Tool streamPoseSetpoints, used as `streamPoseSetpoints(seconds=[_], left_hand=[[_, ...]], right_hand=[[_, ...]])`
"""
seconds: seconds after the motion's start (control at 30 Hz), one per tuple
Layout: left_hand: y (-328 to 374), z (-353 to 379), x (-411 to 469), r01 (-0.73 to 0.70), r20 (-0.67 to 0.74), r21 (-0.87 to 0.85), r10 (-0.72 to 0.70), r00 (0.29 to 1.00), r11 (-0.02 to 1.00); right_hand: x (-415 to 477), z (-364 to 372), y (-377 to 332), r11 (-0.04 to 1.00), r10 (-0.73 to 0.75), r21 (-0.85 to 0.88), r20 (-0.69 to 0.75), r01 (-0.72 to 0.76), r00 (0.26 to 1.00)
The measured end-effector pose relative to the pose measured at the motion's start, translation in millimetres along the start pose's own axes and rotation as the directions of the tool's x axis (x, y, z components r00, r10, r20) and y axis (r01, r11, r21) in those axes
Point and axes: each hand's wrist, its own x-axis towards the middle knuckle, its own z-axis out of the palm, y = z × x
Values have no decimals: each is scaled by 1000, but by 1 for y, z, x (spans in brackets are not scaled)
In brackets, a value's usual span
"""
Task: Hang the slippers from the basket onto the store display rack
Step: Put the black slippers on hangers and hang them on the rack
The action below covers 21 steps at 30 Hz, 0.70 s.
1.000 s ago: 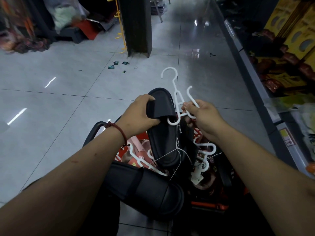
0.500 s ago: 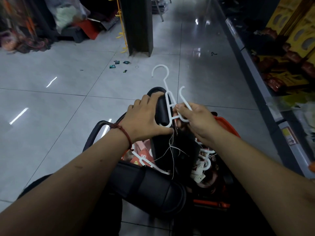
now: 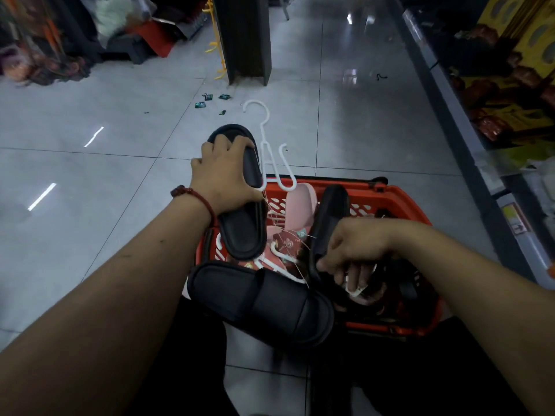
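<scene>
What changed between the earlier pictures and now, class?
The right hand let go of the white hanger and dropped into the orange basket, gripping another black slipper. The left hand still holds its black slipper with the hanger.

A basket (image 3: pixel 402 202) is set on the floor (image 3: pixel 90 205), with a shelf (image 3: pixel 480 163) to its right and a pillar (image 3: pixel 244 37) beyond it. Slippers (image 3: pixel 300 202) are piled inside. One slipper (image 3: pixel 240 229) with a hanger (image 3: pixel 270 151) is held above the basket's left edge; another slipper (image 3: pixel 261 301) is laid across its near rim.
</scene>
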Motion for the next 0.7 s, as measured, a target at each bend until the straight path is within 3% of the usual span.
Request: streamPoseSetpoints(seconds=[0.07, 0.17, 0.3, 0.43, 0.6, 0.7], left_hand=[[0, 3, -3, -13, 28, -7, 13, 1000, 1000], [3, 2, -9, -60, 18, -22, 60, 998, 998], [3, -1, -19, -91, -21, -39, 90, 996, 995], [-3, -1, -29, -90, -16, -53, 90, 996, 995], [-5, 3, -43, -118, 15, -22, 119, 993, 993], [-4, 3, -48, -137, 14, -15, 138, 990, 990]], right_hand=[[1, 13, 4, 991, 119, -76, 115, -111, 986], [3, 36, 6, 982, 186, -75, 192, -174, 964], [9, 67, 7, 989, 142, -34, -25, -143, 990], [15, 72, 15, 990, 61, -116, -175, -82, 983], [-6, 51, 9, 995, -77, 34, -259, 89, 963], [-12, 32, 5, 963, -167, 129, -409, 238, 897]])
